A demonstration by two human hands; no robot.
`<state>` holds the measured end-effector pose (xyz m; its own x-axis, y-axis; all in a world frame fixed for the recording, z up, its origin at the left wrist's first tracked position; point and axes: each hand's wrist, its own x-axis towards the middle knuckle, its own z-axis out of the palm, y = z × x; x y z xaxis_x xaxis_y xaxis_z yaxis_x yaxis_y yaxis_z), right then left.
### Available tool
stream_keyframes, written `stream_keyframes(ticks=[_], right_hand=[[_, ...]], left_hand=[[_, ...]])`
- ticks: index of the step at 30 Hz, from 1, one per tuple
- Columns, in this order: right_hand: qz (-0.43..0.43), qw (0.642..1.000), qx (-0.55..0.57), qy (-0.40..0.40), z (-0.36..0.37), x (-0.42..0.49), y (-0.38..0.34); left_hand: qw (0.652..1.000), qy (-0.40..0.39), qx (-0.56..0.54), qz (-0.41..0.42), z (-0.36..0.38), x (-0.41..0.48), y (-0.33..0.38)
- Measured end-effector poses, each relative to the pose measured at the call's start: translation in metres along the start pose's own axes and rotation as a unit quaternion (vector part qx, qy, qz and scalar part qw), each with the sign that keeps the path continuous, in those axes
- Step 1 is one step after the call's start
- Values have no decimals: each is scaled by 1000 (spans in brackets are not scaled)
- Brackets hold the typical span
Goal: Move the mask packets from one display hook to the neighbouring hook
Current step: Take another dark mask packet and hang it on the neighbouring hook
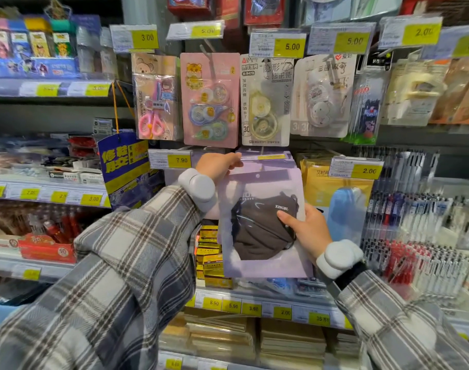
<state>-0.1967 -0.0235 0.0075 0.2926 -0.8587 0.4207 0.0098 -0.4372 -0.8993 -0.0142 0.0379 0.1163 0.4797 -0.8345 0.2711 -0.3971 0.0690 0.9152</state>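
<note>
Plaid sleeves fill the foreground; both of your hands are up at the display.

**Current state**
- Your right hand grips the right edge of the mask packet. The thumb is pressed on the front over the dark mask, and the fingers are curled behind, out of sight.
- Your left hand pinches the packet's upper left corner.
- The packet hangs upright in front of the remaining lilac packets and slightly below their top edge.
- The hang hole shows at top centre. The hook wire is mostly hidden, so it cannot be told whether the hole is free of it.

**Step in hand (judged): take the front packet off and carry it to the next hook.**
1. Draw the packet straight toward you along the hook's axis. Do not twist it, or the hole may tear.
2. Take one packet only, and check that the stack behind does not follow.
3. Confirm the target. The yellow packets hang just to the right under the 2.00 price tag. The 7.90 price tag marks the position on the left.
4. Guide the top with your left hand and carry the weight with your right.
5. Line the hole up with the hook tip, below the tag, then push the packet back level.
</note>
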Motion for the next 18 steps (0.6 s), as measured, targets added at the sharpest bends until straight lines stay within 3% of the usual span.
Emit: stream_keyframes(ticks=[8,18], right_hand=[[10,999,-30,33,5,11,-4],[33,996,-60,55,6,22,1]], left_hand=[[999,-5,37,26,-4,5,-3],[999,-25,1,31,-4,4,-3]])
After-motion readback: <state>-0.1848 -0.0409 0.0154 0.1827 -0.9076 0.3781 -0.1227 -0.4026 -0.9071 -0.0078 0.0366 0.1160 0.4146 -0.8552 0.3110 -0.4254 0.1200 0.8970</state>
